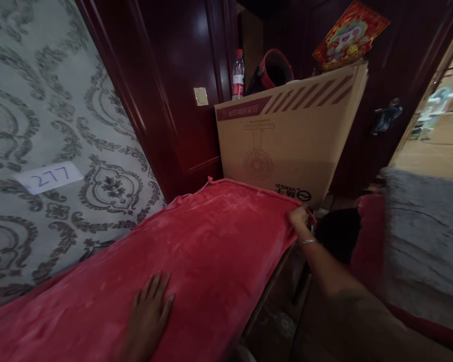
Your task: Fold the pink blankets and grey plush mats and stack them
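Observation:
A pink-red plush cloth (211, 241) is spread over a long raised surface, its far edge meeting a cardboard box. My left hand (149, 311) lies flat on this cloth in the near middle, fingers stretched out and holding nothing. At the far right corner, my right hand (299, 217) grips the cloth's edge with closed fingers. A thin bracelet (308, 242) circles the right wrist. Along the right side the cloth stops at the edge, where a dark patterned side panel (279, 322) shows below.
The tall cardboard box (305, 136) stands at the far end, with a plastic bottle (238, 75) behind its top. Patterned wallpaper (109, 186) bounds the left side, bearing a paper marked 277 (49, 177). A grey plush-covered seat (426, 241) is at right, near a dark red door (362, 110).

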`<state>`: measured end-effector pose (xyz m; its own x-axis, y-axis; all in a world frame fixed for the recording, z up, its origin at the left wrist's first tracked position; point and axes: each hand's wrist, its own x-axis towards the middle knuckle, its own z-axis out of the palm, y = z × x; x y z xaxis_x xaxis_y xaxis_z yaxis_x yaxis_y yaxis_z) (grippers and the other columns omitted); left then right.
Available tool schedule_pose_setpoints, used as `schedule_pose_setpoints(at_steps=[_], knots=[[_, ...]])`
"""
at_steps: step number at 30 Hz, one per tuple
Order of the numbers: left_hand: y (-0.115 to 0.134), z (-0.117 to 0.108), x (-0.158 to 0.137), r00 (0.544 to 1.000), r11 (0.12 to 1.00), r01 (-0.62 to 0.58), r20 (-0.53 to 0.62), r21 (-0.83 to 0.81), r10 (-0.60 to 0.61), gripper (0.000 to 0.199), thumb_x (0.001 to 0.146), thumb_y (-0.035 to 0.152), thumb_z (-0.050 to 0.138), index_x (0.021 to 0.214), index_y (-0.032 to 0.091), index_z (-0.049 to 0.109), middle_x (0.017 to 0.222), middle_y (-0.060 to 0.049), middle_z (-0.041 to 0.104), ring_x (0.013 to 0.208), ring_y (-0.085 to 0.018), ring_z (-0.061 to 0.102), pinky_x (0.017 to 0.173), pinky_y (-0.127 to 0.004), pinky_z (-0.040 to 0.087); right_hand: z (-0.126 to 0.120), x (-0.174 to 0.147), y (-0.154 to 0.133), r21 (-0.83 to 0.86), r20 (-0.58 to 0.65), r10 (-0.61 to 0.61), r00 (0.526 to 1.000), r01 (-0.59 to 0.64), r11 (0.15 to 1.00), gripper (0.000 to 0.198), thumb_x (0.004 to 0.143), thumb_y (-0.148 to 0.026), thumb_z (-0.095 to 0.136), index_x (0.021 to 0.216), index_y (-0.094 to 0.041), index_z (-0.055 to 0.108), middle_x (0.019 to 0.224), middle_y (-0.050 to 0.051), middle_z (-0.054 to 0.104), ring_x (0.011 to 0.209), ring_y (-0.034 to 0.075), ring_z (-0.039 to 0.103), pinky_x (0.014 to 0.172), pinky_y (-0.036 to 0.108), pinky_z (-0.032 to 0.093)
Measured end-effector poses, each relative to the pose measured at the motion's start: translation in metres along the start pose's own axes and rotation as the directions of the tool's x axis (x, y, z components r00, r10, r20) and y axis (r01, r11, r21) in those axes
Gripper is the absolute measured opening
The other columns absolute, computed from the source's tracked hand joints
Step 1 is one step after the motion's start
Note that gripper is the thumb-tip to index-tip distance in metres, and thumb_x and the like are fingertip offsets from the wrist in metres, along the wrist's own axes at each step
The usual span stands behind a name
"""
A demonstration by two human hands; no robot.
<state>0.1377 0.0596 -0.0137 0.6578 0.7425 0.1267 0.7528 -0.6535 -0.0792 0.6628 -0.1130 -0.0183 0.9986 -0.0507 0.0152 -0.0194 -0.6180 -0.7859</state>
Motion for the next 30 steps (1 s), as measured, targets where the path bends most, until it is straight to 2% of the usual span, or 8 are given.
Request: schedule_pose_setpoints(at_steps=[3,7,10,16,18,21,23,30], knots=[[0.000,0.000,0.000,1.000,1.000,-0.007,0.002,0.000,0.007,0.060,0.095,0.041,0.037,0.151,0.020,0.047,0.158,-0.009,0.042,0.148,-0.029,0.037,0.120,-0.054,0.030,0.004,-0.015,-0.014,-0.058,-0.028,-0.263,0.964,0.261,0.964,0.071,0.089,-0.020,0.056,0.155,-0.010,0.033,0.142,0.026,0.051,0.134,0.038,0.047,0.103,0.052,0.046],[0.000,0.001,-0.001,1.000,1.000,-0.017,-0.011,-0.006,0.017,0.059,0.095,0.040,0.038,0.150,0.020,0.048,0.158,-0.010,0.042,0.148,-0.029,0.037,0.119,-0.054,0.031,0.017,-0.036,-0.026,-0.287,0.266,-0.607,0.749,0.662,0.692,0.060,0.098,-0.036,0.039,0.156,-0.021,0.035,0.163,0.013,0.030,0.150,0.033,0.024,0.116,0.058,0.029],[-0.002,0.004,-0.001,0.999,0.999,-0.030,-0.023,-0.014,0.030,0.059,0.096,0.041,0.038,0.151,0.020,0.047,0.157,-0.011,0.042,0.148,-0.031,0.037,0.119,-0.056,0.031,0.024,-0.045,-0.021,-0.362,0.481,-0.525,0.702,0.704,0.611,0.060,0.100,-0.048,0.036,0.155,-0.025,0.039,0.163,0.009,0.033,0.150,0.032,0.024,0.118,0.060,0.022],[0.003,0.003,-0.003,0.998,0.998,-0.038,-0.052,-0.057,0.035,0.056,0.098,0.042,0.038,0.149,0.021,0.049,0.157,-0.013,0.044,0.147,-0.032,0.038,0.117,-0.058,0.033,0.021,-0.066,-0.028,-0.413,0.517,-0.461,0.721,0.682,0.603,0.060,0.102,-0.047,0.030,0.155,-0.020,0.040,0.161,0.017,0.034,0.149,0.037,0.027,0.113,0.066,0.027],[0.008,-0.001,-0.006,0.999,0.997,-0.030,-0.046,-0.074,0.027,0.056,0.099,0.042,0.039,0.149,0.022,0.049,0.157,-0.014,0.043,0.147,-0.033,0.038,0.117,-0.059,0.032,0.022,-0.089,-0.036,-0.365,0.533,-0.542,0.650,0.755,0.546,0.062,0.102,-0.049,0.027,0.156,-0.020,0.038,0.163,0.017,0.030,0.151,0.037,0.022,0.114,0.066,0.026],[0.015,-0.007,-0.010,0.999,0.994,-0.022,-0.037,-0.111,0.018,0.056,0.099,0.042,0.040,0.151,0.022,0.046,0.158,-0.014,0.042,0.148,-0.032,0.035,0.119,-0.058,0.030,0.027,-0.135,-0.034,-0.208,0.608,-0.682,0.405,0.911,0.356,0.062,0.101,-0.055,0.029,0.158,-0.029,0.032,0.167,0.008,0.023,0.153,0.033,0.015,0.117,0.063,0.022],[0.020,-0.010,-0.013,1.000,0.992,-0.010,-0.018,-0.129,0.007,0.056,0.100,0.041,0.040,0.152,0.022,0.044,0.160,-0.013,0.040,0.149,-0.031,0.033,0.120,-0.058,0.027,0.031,-0.160,-0.025,-0.155,0.686,-0.659,0.307,0.947,0.280,0.062,0.101,-0.056,0.029,0.158,-0.032,0.031,0.167,0.005,0.024,0.153,0.033,0.018,0.117,0.063,0.023],[0.032,-0.023,-0.037,0.996,0.990,0.089,0.017,-0.108,-0.087,0.058,0.099,0.044,0.042,0.154,0.025,0.040,0.159,-0.013,0.041,0.148,-0.034,0.033,0.121,-0.062,0.021,0.035,-0.169,0.005,-0.177,0.698,-0.660,0.278,0.960,0.217,0.062,0.099,-0.050,0.026,0.156,-0.030,0.037,0.162,0.006,0.035,0.148,0.034,0.031,0.114,0.062,0.031]])
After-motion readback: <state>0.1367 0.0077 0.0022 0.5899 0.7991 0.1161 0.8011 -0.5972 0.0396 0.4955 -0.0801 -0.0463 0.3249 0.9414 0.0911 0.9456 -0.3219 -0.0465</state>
